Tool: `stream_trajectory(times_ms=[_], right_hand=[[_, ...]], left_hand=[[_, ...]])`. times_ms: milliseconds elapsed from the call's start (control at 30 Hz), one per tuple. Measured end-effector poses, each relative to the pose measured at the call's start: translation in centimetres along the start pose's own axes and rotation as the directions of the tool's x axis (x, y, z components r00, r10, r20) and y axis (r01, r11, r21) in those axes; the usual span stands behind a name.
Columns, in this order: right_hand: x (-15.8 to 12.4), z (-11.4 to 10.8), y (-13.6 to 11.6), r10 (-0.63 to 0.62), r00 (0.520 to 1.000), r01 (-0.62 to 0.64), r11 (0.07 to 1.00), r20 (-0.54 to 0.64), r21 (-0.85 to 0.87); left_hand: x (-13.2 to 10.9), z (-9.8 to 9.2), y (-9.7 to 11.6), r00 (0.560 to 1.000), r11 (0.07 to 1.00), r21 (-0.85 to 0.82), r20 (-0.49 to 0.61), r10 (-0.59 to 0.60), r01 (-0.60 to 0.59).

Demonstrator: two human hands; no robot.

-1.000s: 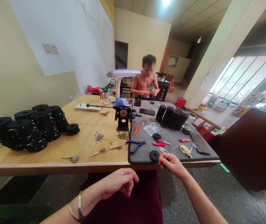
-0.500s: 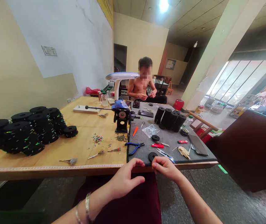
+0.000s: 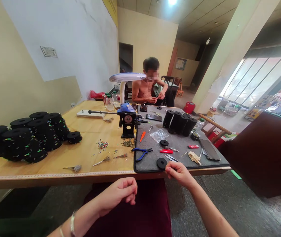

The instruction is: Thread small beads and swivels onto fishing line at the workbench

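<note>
My left hand (image 3: 125,191) hangs in front of the table edge, fingers curled and thumb pressed against them. Anything inside it is too small or hidden to make out. My right hand (image 3: 179,173) is closed in a pinch at the mat's front edge, and what it pinches does not show. Just left of its fingertips lies a black foam ring (image 3: 161,163). Beyond those fingers are scissors (image 3: 172,158), partly covered by the hand. Blue-handled pliers (image 3: 142,154) and a red lighter (image 3: 166,151) rest on the grey mat (image 3: 152,166).
A black winding device (image 3: 128,125) and a lamp (image 3: 127,77) stand mid-table. Stacks of black foam rings (image 3: 19,138) fill the left; more foam rolls (image 3: 179,122) stand on the right. Small coloured beads (image 3: 103,144) lie loose. Another person (image 3: 147,89) sits across the table.
My left hand has moved down and left, and its spread fingers have closed. My right hand has shifted slightly right, uncovering more of the black foam ring.
</note>
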State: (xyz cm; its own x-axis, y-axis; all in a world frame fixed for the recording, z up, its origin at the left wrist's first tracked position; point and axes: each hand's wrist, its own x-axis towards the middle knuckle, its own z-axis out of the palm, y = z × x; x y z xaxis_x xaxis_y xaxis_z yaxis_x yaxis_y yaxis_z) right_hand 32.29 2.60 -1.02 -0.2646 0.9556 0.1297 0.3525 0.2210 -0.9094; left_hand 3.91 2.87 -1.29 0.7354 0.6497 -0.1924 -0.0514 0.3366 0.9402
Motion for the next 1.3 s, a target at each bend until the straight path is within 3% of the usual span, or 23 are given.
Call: stream_trajectory(times_ms=[133,267,400,500,633,700,767,933,1133,1300], right_hand=[[-0.3,-0.2,0.3,-0.020,0.999,0.018,0.997,-0.027,-0.078],[-0.8,0.2,-0.4,-0.094,0.995,0.078,0.941,-0.035,-0.330],[-2.7,1.8,-2.5,-0.253,0.964,0.161,0.797,-0.081,-0.582],[-4.2,4.6,-4.3,-0.299,0.948,0.208,0.839,-0.108,-0.503],[-4.4,9.4,-5.1,-0.086,0.996,0.090,0.966,0.027,-0.244],[-4.0,11.0,-4.6,-0.018,0.997,0.034,0.979,0.081,-0.200],[-3.6,11.7,-3.7,0.031,0.995,-0.012,0.979,0.091,-0.201],[-4.3,10.1,-0.9,-0.035,0.998,0.054,0.923,0.056,-0.381],[-5.8,7.6,2.1,-0.056,0.998,0.045,0.867,-0.007,-0.495],[-6.7,6.7,3.6,-0.054,0.998,0.025,0.857,-0.043,-0.514]], left_hand=[[-2.5,-1.5,-0.4,0.991,0.963,-0.257,-0.085,-0.102,0.077],[-2.9,-1.2,-1.3,0.965,0.907,-0.402,-0.162,-0.207,0.127],[-2.3,-0.2,-2.2,0.963,0.973,-0.125,-0.167,-0.212,0.192],[-1.9,0.9,-2.2,0.978,0.974,0.163,-0.160,-0.133,0.159],[-1.6,2.4,-1.5,0.988,0.875,0.478,-0.155,-0.003,0.077],[-1.7,2.6,-1.3,0.984,0.816,0.576,-0.165,0.061,0.045],[-2.0,2.4,-1.4,0.984,0.800,0.596,-0.173,0.042,0.071],[-3.0,0.4,-2.3,0.982,0.873,0.459,-0.154,-0.106,0.166],[-3.9,-1.9,-3.8,0.973,0.860,0.483,-0.220,-0.063,0.165],[-4.2,-2.5,-3.7,0.971,0.847,0.502,-0.231,-0.062,0.173]])
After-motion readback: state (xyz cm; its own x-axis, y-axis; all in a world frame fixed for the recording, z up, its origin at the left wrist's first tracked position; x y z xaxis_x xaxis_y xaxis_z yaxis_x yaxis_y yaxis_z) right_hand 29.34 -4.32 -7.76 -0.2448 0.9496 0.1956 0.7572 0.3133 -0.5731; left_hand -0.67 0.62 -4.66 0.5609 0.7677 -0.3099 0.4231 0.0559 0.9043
